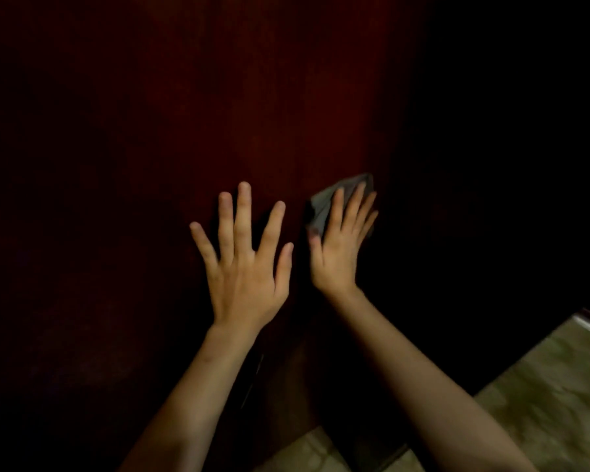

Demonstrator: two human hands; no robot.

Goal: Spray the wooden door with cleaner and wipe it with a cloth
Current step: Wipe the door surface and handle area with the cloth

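– Currently wiping, head view. Pressing grey cloth (324, 202) flat on wooden door (252, 97) with right hand (338, 247), fingers straight, close together, near door's right edge.
– And left hand (242, 267)?
– Bracing it on door just beside, fingers spread, gripping nothing.
– Tips?
– Keeping palm pressure even, probably overlapping strokes along grain, avoiding sliding cloth off edge. Not seeing streaks or wet patches in this dimness.

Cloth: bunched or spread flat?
Bunched: creased folds show beside the right hand pressing the cloth on the door.
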